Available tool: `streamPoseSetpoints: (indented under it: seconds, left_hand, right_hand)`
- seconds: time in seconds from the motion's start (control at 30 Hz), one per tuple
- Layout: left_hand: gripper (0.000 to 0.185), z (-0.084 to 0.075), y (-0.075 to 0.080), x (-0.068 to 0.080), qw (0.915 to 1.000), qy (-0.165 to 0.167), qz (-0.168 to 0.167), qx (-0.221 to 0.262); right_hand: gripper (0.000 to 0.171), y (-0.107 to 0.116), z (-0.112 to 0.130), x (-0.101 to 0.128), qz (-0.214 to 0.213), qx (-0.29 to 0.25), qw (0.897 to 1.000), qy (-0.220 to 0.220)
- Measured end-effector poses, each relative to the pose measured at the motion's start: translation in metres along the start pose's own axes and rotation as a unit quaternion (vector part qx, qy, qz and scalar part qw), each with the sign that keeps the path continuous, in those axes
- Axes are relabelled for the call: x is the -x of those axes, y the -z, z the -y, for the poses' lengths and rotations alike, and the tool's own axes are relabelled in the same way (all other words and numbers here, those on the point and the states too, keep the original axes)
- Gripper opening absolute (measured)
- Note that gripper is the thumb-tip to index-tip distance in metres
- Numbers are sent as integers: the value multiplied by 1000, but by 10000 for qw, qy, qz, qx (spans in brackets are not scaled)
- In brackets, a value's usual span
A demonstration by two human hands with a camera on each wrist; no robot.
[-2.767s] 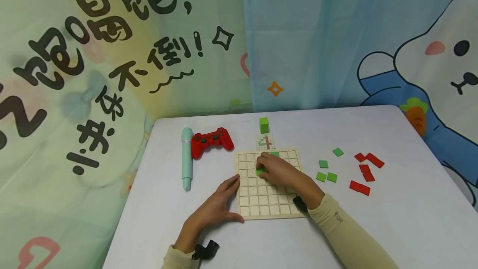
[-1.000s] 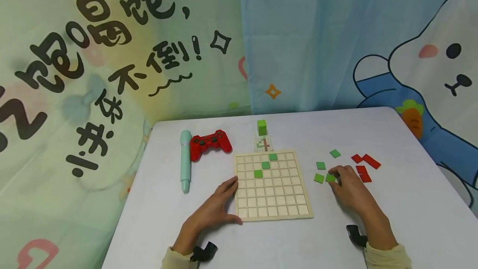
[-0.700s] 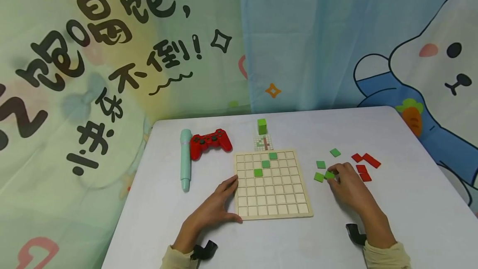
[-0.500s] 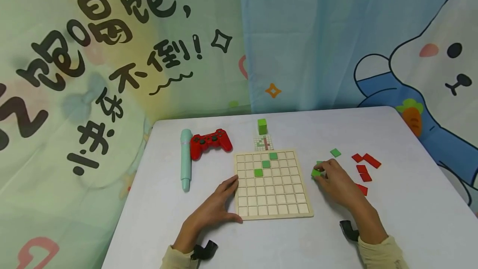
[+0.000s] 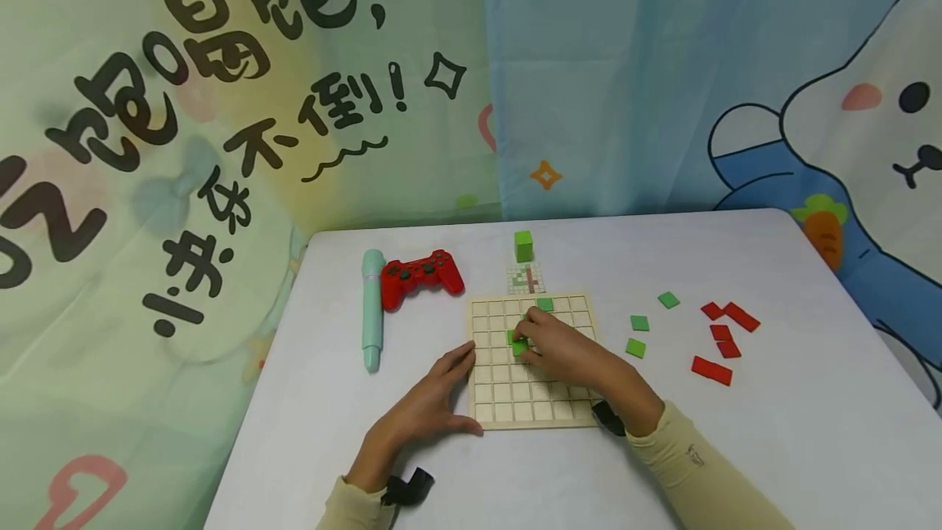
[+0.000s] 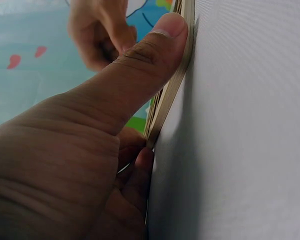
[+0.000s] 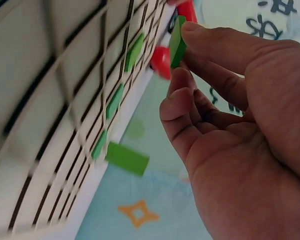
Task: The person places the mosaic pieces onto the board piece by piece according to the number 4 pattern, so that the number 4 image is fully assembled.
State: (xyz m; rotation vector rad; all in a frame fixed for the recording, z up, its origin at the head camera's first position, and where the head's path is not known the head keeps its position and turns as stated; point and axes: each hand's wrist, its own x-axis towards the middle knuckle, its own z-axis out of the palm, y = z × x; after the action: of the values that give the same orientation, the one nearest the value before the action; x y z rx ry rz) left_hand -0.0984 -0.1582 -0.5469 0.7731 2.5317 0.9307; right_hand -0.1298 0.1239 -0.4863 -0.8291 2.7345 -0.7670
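While my left hand (image 5: 423,415) braces the board (image 5: 515,409) edge w/ fingers flat, my right hand (image 5: 562,350) pinches a green tile (image 5: 519,347) over the grid, mid-left, by the placed ones. Placing step imo; next it needs lining up w/ an empty cell, then dropping flat. Cell walls are tight, but plenty of free cells below.

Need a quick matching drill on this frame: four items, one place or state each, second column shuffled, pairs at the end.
Column 1:
1. red game controller
2. green cube
3. green tile
4. left hand

Column 2:
A. pinched in the right hand over the grid board
B. beside the mint pen
C. braced on the board's left edge
D. behind the board, past the small pattern card

Pairs: 1-B, 2-D, 3-A, 4-C
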Motion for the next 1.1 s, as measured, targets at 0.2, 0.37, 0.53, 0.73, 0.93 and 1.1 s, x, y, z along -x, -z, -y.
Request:
streamPoseSetpoints:
  seconds: [0.2, 0.37, 0.53, 0.73, 0.93, 1.1]
  left_hand:
    - [120, 0, 1, -1, 10000, 1, 36, 81]
    - [120, -1, 2, -1, 10000, 13, 48, 69]
    - [120, 0, 2, -1, 9999, 12, 40, 94]
    - [120, 0, 1, -1, 10000, -6, 28, 84]
    - [121, 1, 0, -2, 10000, -9, 32, 73]
    - [121, 2, 0, -1, 10000, 8, 18, 60]
  right_hand:
    - [20, -13, 7, -19, 203, 164, 9995, 159]
    - [17, -21, 3, -25, 265, 218, 9990, 299]
    - [14, -25, 2, -28, 303, 215, 9986, 381]
    - [16, -26, 3, -31, 276, 257, 9982, 472]
    - [21, -23, 4, -27, 250, -52, 9992, 312]
    - [26, -9, -3, -3, -117, -519, 9985, -106]
